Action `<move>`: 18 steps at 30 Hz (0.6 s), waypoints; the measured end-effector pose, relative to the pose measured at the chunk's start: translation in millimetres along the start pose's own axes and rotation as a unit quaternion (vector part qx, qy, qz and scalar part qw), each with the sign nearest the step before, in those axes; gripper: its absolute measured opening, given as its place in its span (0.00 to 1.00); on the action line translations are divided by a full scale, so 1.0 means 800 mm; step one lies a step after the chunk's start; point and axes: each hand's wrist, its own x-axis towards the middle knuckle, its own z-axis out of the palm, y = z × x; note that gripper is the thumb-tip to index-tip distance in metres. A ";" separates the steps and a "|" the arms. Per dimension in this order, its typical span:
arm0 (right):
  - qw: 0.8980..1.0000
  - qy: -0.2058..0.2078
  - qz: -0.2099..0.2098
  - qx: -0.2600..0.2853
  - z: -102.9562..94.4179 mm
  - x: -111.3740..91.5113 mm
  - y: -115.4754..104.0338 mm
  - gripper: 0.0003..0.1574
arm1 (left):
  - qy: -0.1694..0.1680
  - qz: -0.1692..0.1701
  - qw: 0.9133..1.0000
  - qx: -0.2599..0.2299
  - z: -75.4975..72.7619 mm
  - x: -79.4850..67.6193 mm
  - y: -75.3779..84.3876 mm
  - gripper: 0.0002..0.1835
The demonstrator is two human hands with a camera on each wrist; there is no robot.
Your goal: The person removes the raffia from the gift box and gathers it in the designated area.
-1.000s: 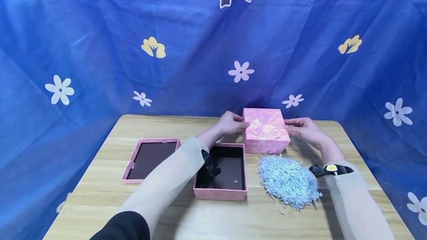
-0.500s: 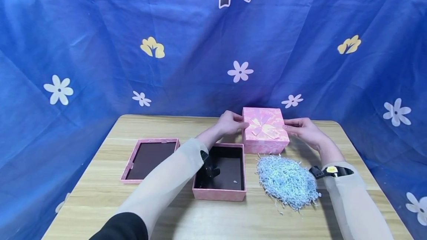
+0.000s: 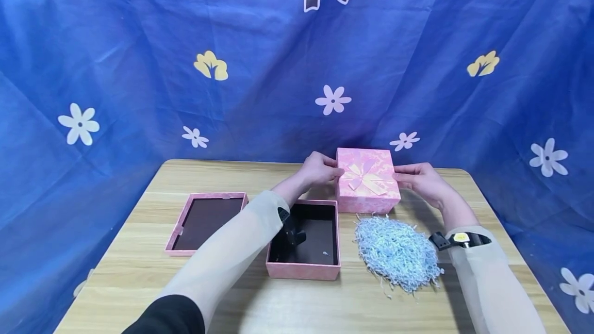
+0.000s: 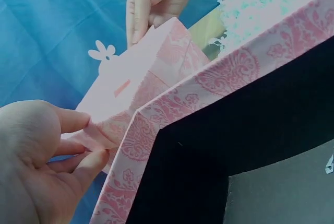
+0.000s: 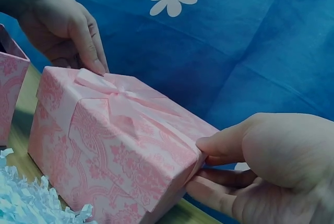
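Observation:
A pink patterned gift box [image 3: 366, 202] with a satin ribbon bow [image 3: 366, 177] on top stands at the back of the table, its lid on. My left hand [image 3: 319, 170] pinches its left side at the ribbon, thumb and fingers close together in the left wrist view. At the opposite side my right hand [image 5: 282, 169] grips the lid's edge, with the thumb on the upper edge and curled fingers against the side. In front of the left hand, under the forearm, sits an uncovered pink box [image 3: 303, 271] with a black inside and a tiny pale scrap on its floor.
Blue shredded paper [image 3: 399, 254] lies heaped right of the uncovered box, with loose strands around it. A pink lid [image 3: 209, 223] rests inside-up on the left, partly behind my left sleeve. The wooden table [image 3: 139, 282] meets a blue printed cloth [image 3: 260, 107] at its back edge.
The whole head view has shifted slightly to the left. Both hands keep their hold on the gift box, which shows no clear movement on the table.

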 end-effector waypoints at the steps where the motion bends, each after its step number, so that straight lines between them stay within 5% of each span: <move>1: 1.000 0.002 -0.002 0.008 0.000 0.001 0.000 0.31 | 0.001 -0.001 1.000 -0.006 0.000 0.000 0.000 0.19; 18: 0.999 0.005 0.030 0.027 -0.001 0.001 0.009 0.35 | -0.045 -0.023 0.995 -0.089 0.002 0.003 -0.015 0.26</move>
